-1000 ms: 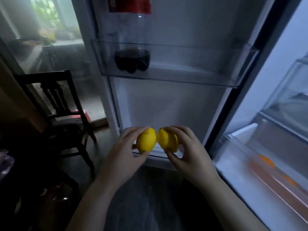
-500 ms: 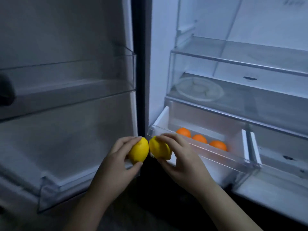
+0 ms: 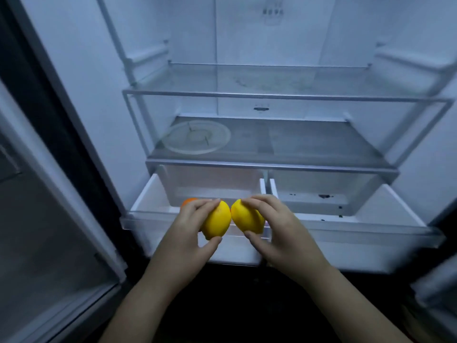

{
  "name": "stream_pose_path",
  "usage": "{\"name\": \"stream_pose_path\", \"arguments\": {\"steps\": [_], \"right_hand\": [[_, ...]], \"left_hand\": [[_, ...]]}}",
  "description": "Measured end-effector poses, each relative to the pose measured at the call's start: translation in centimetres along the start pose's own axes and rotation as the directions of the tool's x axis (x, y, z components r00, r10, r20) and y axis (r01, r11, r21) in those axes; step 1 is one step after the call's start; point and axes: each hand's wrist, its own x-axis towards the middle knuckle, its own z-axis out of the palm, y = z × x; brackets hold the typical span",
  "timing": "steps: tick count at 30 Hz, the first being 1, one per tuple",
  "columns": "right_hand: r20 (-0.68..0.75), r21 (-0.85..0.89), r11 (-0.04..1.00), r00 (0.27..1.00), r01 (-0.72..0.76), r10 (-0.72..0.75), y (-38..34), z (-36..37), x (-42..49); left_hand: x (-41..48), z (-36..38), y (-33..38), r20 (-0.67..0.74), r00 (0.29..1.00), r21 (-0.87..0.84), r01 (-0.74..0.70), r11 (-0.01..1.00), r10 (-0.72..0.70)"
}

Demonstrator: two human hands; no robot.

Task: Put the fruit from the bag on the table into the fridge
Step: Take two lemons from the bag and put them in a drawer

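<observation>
Holding one lemon each, the left hand (image 3: 189, 227) grips a lemon (image 3: 216, 222) and the right hand (image 3: 278, 227) another lemon (image 3: 247, 219) over the open left crisper drawer (image 3: 146, 205), where an orange (image 3: 188, 201) lies; lowering both in comes next.

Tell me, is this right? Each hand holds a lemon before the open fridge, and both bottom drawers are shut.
No. The head view shows both pulled out: the left drawer, with an orange in it, and the right drawer. Otherwise right: the left hand holds the left lemon, the right hand the right lemon, before the open fridge.
</observation>
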Motion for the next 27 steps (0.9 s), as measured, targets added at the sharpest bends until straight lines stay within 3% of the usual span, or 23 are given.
{"name": "stream_pose_path", "arguments": {"steps": [7,14,27], "right_hand": [[-0.045,-0.038,0.998,0.998,-0.046,0.044,8.2,-7.0,-1.0],[-0.011,-0.101,0.985,0.990,-0.141,0.140,15.9,-11.2,-2.8],[0.182,-0.221,0.933,0.928,-0.285,0.326,24.9,-13.0,-3.0]], "left_hand": [[7.2,8.0,3.6,0.082,0.990,0.026,-0.121,0.992,0.118],[12.1,15.3,5.4,0.237,0.961,0.073,-0.161,0.984,0.140],[19.1,21.5,3.1,0.550,0.819,0.159,-0.296,0.942,0.164]]}}
